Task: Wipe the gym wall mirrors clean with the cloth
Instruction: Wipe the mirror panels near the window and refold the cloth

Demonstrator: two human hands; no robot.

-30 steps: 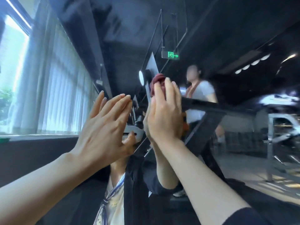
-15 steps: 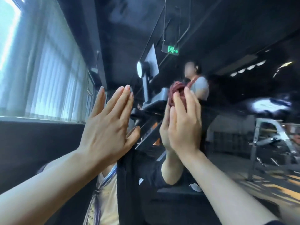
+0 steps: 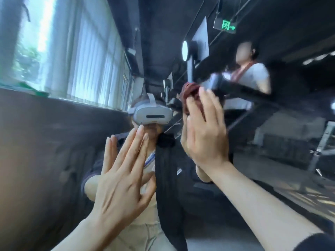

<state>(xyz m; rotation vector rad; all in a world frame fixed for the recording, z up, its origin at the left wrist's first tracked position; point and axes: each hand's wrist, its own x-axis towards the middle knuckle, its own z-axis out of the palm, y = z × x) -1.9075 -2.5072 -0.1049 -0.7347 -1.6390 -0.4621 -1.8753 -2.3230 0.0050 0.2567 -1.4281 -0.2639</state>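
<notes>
The left hand [image 3: 125, 176] lies flat against the mirror [image 3: 272, 151], fingers straight and close together, pointing up and slightly right, thumb out to the right. The right hand [image 3: 204, 134] is higher and to the right, with its straight fingers pressing the cloth [image 3: 190, 96] against the glass. The cloth is dark red and bunched into a wad. It sits under and just above the right fingertips, well apart from the left hand, roughly mid-height on the mirror. Bunched as it is, its long axis seems roughly upright, though blur makes this uncertain. In the reflection, a grey headset [image 3: 152, 115] shows between the hands, a window [image 3: 87, 57] lies toward the left edge, and a green exit sign [image 3: 225, 26] hangs near the top right corner.
</notes>
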